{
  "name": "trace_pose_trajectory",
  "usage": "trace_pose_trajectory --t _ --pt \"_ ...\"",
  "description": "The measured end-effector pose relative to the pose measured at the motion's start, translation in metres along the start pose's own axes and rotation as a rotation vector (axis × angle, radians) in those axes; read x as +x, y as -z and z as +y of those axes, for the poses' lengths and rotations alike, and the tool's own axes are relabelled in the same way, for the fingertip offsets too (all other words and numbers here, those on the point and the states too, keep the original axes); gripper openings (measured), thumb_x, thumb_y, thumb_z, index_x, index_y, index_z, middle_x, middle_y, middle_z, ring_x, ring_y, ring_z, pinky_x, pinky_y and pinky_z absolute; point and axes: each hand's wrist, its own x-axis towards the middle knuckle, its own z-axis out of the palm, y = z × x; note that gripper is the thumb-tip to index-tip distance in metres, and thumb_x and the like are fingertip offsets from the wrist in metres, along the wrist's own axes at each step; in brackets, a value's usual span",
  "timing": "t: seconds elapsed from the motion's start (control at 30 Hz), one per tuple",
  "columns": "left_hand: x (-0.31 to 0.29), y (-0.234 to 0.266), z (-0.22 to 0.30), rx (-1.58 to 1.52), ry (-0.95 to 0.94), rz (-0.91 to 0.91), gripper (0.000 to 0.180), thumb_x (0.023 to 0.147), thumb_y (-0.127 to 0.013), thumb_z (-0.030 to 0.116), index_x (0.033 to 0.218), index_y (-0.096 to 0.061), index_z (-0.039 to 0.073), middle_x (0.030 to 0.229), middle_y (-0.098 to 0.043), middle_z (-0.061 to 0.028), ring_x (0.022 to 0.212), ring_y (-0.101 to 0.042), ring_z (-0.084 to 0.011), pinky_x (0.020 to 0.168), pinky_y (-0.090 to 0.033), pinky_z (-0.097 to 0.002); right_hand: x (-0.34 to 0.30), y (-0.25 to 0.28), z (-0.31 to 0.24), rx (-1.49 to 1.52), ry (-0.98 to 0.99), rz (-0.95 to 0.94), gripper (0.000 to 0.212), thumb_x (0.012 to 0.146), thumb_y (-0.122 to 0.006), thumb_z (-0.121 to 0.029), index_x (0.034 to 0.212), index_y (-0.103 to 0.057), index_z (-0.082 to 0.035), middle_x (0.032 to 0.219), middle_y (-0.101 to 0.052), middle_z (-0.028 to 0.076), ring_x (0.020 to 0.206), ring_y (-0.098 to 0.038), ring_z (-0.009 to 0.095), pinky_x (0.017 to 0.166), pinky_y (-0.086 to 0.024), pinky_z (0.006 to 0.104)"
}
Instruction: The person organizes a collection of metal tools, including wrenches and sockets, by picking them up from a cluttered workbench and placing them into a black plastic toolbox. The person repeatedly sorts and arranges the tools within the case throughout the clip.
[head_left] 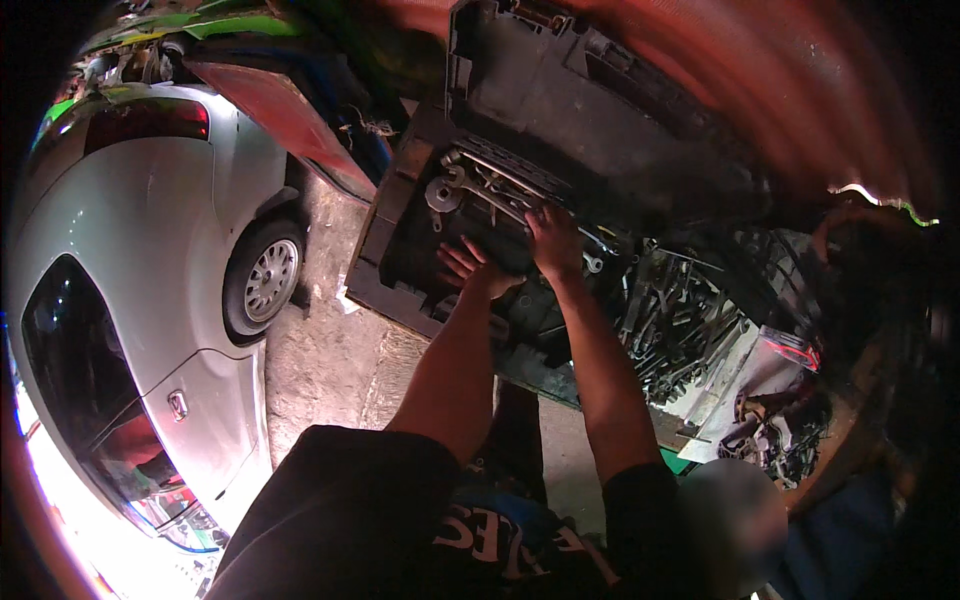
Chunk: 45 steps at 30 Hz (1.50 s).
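Note:
A black plastic tool case (408,240) lies open in front of me, its lid (600,115) tipped back on the far side. Inside it a large open-end wrench (487,194) slants along the far side. My right hand (555,243) has its fingers closed around the near end of that wrench. Over the case's bare floor, my left hand (474,270) hovers or rests with fingers spread, holding nothing. A round metal tool part (441,194) sits by the wrench's jaw. Beside my right hand the ring end of a smaller wrench (593,263) shows.
Many loose wrenches and sockets (675,320) are heaped right of the case. Further right lies a pile of metal parts (775,440). A silver car (170,260) stands at left, its wheel (268,278) near the concrete floor (325,345). A person's blurred head (735,525) appears lower right.

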Motion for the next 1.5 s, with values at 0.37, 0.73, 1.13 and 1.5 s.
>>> trace_pose_trajectory --t 0.37,0.73,1.13,1.5 --pt "0.029 -0.017 -0.003 -0.053 -0.013 0.091 0.161 0.045 -0.082 0.069 0.135 0.04 0.014 0.139 0.044 -0.0238 0.133 0.038 -0.0357 0.107 0.012 -0.0622 0.003 0.007 -0.01 0.013 -0.147 0.036 0.027 0.084 -0.061 -0.021 0.107 -0.058 -0.008 0.114 -0.057 0.014 0.104 -0.056 0.032 0.086 -0.049 0.042" --pt "0.018 -0.007 0.0 0.043 0.022 0.107 0.158 0.047 -0.079 0.072 0.135 0.04 0.014 0.138 0.045 -0.0242 0.131 0.041 -0.0357 0.107 0.014 -0.0605 -0.136 0.05 0.0 0.266 -0.354 0.126 0.019 0.083 -0.062 -0.017 0.099 -0.062 -0.007 0.094 -0.061 0.015 0.086 -0.059 0.035 0.076 -0.05 0.0449" --pt "-0.04 -0.044 0.053 0.079 -0.391 0.482 0.124 0.071 -0.065 0.067 0.147 0.008 0.001 0.151 0.014 -0.0295 0.142 0.01 -0.0418 0.111 -0.004 -0.0606 -0.269 0.098 0.046 0.314 -0.768 0.306 0.017 0.085 -0.059 -0.011 0.101 -0.062 -0.007 0.095 -0.062 0.015 0.09 -0.06 0.036 0.076 -0.049 0.0455" --pt "-0.097 -0.136 0.148 0.365 -0.958 0.669 0.08 0.091 -0.048 0.046 0.146 -0.016 -0.002 0.155 -0.007 -0.0204 0.144 -0.002 -0.0363 0.113 -0.007 -0.0572 -0.32 0.115 0.088 0.348 -0.795 0.338 0.017 0.085 -0.058 -0.01 0.101 -0.059 -0.007 0.097 -0.059 0.021 0.087 -0.059 0.04 0.071 -0.049 0.0479"
